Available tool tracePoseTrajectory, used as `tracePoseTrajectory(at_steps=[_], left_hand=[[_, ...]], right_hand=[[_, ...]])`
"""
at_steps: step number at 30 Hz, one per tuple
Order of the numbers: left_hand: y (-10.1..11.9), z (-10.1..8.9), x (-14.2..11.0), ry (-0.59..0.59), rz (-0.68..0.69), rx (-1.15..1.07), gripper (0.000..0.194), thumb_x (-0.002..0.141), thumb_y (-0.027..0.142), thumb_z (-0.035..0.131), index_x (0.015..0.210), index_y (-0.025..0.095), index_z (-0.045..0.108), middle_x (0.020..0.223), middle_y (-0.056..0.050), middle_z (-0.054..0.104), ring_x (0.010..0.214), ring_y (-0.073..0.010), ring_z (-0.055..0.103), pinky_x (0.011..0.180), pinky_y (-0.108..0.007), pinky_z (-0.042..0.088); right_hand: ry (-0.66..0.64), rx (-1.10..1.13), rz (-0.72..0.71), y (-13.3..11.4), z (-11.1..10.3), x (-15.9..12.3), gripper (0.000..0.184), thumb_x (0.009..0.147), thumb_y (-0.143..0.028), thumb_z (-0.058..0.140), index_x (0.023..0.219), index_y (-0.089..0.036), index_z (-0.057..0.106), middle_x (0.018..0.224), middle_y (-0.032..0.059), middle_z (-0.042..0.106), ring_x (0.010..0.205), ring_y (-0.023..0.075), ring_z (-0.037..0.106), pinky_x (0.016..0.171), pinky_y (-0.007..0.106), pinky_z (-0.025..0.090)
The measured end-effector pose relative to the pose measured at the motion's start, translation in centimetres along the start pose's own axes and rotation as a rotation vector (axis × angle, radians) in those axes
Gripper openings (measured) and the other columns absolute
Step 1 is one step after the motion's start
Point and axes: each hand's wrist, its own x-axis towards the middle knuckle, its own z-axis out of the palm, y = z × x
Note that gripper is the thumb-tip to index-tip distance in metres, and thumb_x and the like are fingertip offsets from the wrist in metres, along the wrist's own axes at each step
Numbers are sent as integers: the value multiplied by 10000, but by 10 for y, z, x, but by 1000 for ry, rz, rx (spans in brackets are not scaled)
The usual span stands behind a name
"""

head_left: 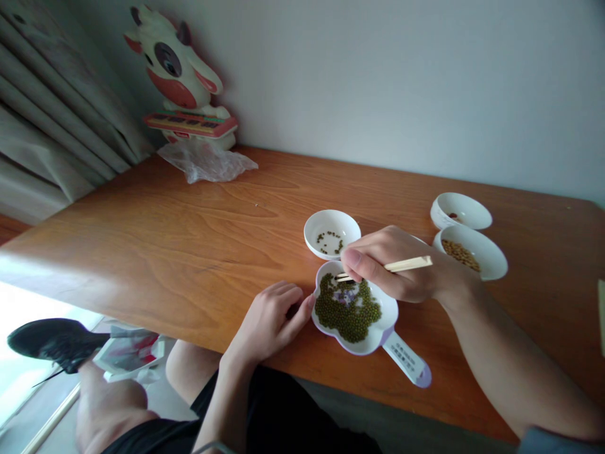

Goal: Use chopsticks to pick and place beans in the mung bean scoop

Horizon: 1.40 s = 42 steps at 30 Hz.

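My right hand is closed around a pair of wooden chopsticks, their tips down among green mung beans. The beans lie in a white, flower-shaped dish with a purple rim and a printed handle pointing front right. At the dish's left edge is my left hand, fingers curled and thumb against the rim. Just behind the dish stands a white bowl with a scattering of mung beans in it. Whether the chopstick tips pinch a bean is too small to tell.
Back right are two white bowls, one with tan beans, the other with a few reddish bits. Another white rim shows partly behind my right hand. A cow-shaped toy keyboard and a clear plastic bag sit back left on the wooden table.
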Motion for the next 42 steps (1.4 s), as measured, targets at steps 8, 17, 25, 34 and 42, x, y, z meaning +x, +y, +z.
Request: tracePoseTrajectory(at_steps=[8, 17, 25, 34, 42], left_hand=[[1, -1, -1, 7, -1, 8, 451, 1166, 429, 439, 767, 218, 452, 765, -10, 569, 735, -177, 543, 735, -322, 408], [2, -1, -1, 16, 3, 14, 446, 1160, 416, 451, 761, 218, 470, 759, -13, 573, 722, -177, 546, 722, -318, 425], [2, 0, 0, 18, 1, 12, 442, 1158, 405, 459, 759, 216, 467, 762, -9, 575, 728, -175, 549, 722, -313, 418], [0, -1, -1, 2, 2, 16, 444, 1164, 420, 442, 771, 217, 468, 771, -17, 581, 739, -182, 549, 736, -322, 422], [0, -1, 0, 17, 12, 29, 441, 1161, 410, 449, 764, 218, 465, 758, -17, 585, 724, -180, 558, 719, -314, 427]], right_hand=[[11, -12, 4, 0, 1, 1, 557, 1161, -490, 323, 758, -196, 571, 684, -18, 594, 629, 124, 495, 655, 342, 281], [-8, -17, -12, -1, -1, 1, 539, 1160, -481, 333, 751, -200, 546, 701, -13, 595, 646, 136, 499, 662, 348, 275], [-12, -22, -10, -3, -1, 2, 554, 1161, -491, 311, 750, -202, 543, 706, -6, 605, 652, 142, 511, 667, 356, 278], [-31, -18, -19, -4, -2, 1, 547, 1163, -481, 303, 737, -205, 507, 696, -11, 578, 647, 142, 498, 675, 360, 280], [-13, -16, -14, -3, -1, 2, 531, 1162, -469, 325, 752, -202, 532, 702, -13, 585, 657, 138, 505, 680, 351, 287]])
